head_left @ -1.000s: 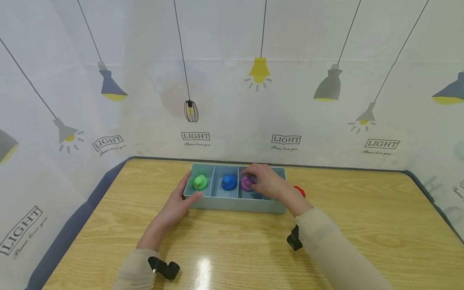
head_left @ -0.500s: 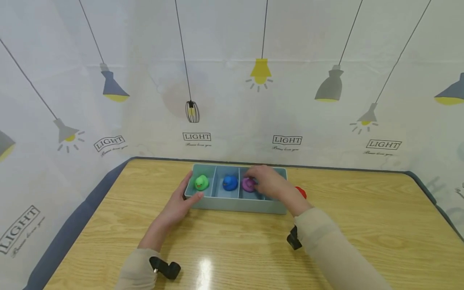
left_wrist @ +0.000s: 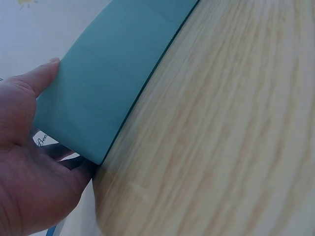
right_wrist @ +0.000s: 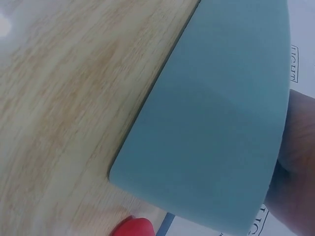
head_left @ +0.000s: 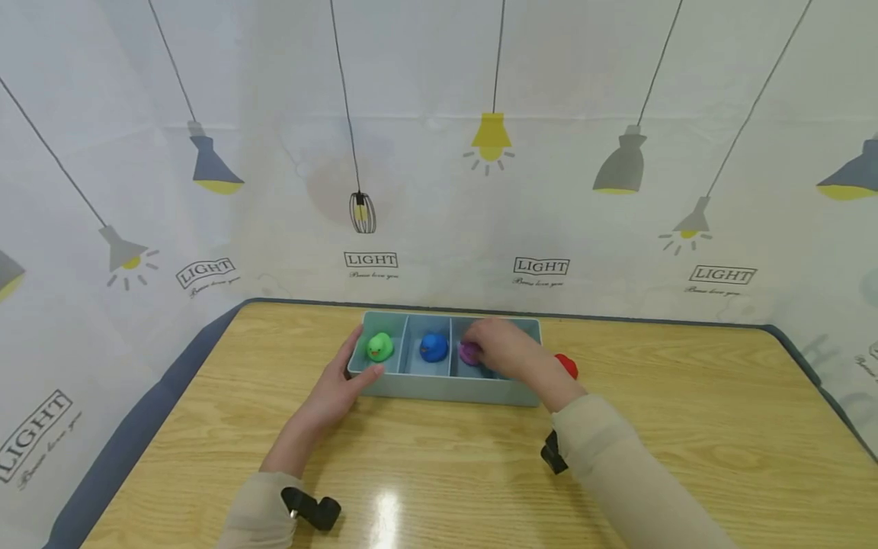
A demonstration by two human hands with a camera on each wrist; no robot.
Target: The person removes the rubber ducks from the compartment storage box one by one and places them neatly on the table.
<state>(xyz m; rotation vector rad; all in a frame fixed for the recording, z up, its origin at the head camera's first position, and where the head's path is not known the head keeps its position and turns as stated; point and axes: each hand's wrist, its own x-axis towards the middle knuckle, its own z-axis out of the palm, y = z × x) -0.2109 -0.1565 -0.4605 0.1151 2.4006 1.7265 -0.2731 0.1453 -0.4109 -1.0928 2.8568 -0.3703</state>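
Note:
A pale blue-green divided box stands on the wooden table. My left hand grips its left end, thumb at the front rim and fingers along the end wall; in the left wrist view the left hand holds the box corner. A green rubber duck sits in the leftmost compartment and a blue rubber duck in the second. Over the third, my right hand reaches in with bent fingers and pinches a purple rubber duck, mostly covered by the hand. The box wall hides those fingertips in the right wrist view.
Just beyond the box's right end lies a red object, partly behind the right wrist; the right wrist view shows part of the red object. A lamp-printed white sheet rises behind the table.
My right hand has dipped slightly lower into the third compartment and now covers more of the purple duck. The left hand and the box have stayed in place.

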